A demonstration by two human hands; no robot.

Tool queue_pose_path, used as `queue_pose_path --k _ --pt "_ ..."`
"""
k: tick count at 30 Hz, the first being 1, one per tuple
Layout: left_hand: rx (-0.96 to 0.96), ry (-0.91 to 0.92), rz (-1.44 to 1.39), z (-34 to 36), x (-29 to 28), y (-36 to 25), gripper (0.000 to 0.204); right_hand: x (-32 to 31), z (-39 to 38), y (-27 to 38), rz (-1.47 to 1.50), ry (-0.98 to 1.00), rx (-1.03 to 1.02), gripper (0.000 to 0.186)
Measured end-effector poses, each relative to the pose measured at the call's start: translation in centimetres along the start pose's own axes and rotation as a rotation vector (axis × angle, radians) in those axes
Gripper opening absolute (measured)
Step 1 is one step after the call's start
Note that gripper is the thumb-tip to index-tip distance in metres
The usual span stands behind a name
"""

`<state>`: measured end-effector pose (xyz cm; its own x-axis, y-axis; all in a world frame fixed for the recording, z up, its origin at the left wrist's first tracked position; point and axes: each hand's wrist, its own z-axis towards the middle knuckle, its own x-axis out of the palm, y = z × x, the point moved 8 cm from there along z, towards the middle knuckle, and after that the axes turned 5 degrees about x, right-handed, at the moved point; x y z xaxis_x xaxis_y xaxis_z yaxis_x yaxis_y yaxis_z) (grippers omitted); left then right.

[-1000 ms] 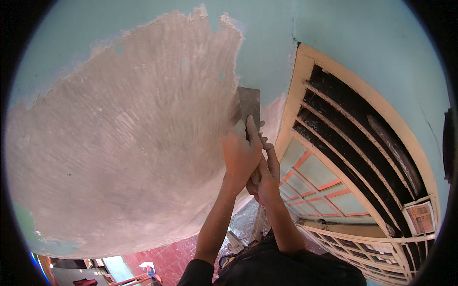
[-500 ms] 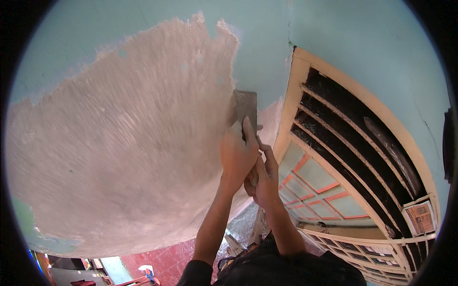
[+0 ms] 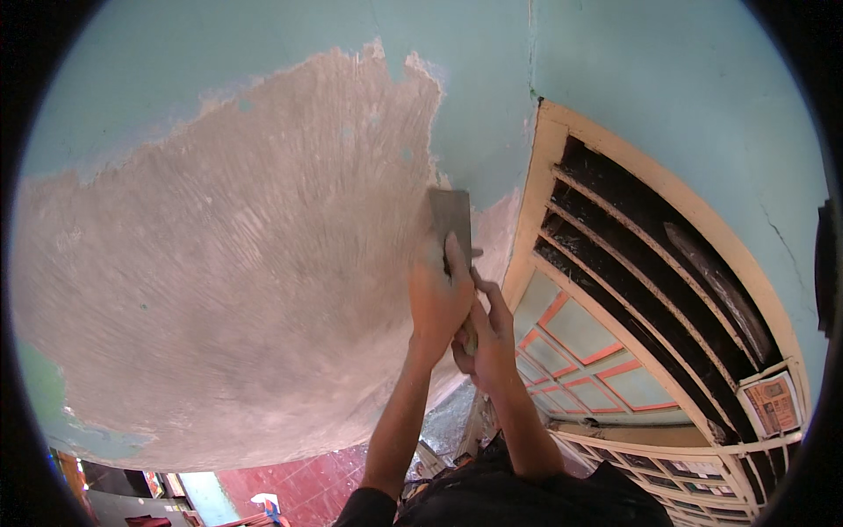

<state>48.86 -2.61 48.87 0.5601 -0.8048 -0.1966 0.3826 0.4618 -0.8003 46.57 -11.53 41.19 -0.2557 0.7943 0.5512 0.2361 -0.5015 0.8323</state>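
Note:
Both hands are on a scraper with a flat, wide metal blade [image 3: 452,213], which points up the wall. Its top edge lies at the right border of a rough, bare pinkish-grey patch [image 3: 255,255], against the blue-green paint [image 3: 485,123]. My left hand [image 3: 441,294] is closed over the lower blade, thumb lying along its face. Just below and to the right, my right hand [image 3: 493,338] wraps the handle, mostly hidden by the fingers. The two hands touch each other.
Right of the scraper stands a cream window frame [image 3: 550,140] with dark slatted openings and glass panes [image 3: 571,325] below. A folded printed paper [image 3: 774,404] is tucked at its far right. Red floor tiles [image 3: 290,483] show low down.
The view has tilted a little, so the wall and frame sit lower in it. The blade has slid slightly down along the patch border; both hands keep their hold.

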Motion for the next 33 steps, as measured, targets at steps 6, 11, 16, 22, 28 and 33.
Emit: queue_pose_path --k 6,11,16,22,28,33 --pt "-0.186 0.052 -0.064 0.2 0.4 0.4 0.027 0.5 -0.2 0.2 0.080 0.019 0.028 0.026" --pt "-0.050 0.095 0.060 1.9 0.4 -0.8 0.035 1.1 1.1 1.3 0.151 0.033 -0.009 0.025" --pt "0.160 -0.078 0.073 1.0 -0.3 -1.3 0.033 0.7 0.0 0.9 0.067 0.003 0.016 0.026" --pt "-0.094 0.109 0.036 2.0 0.4 -1.2 0.031 0.6 0.8 1.6 0.171 0.074 0.010 0.028" --pt "0.025 -0.027 -0.001 1.3 -0.2 -1.2 0.034 1.0 0.6 0.6 0.117 -0.024 0.057 0.027" --pt "0.008 0.108 0.124 2.9 0.6 -2.8 0.035 1.7 0.4 2.9 0.151 0.001 -0.009 0.027"
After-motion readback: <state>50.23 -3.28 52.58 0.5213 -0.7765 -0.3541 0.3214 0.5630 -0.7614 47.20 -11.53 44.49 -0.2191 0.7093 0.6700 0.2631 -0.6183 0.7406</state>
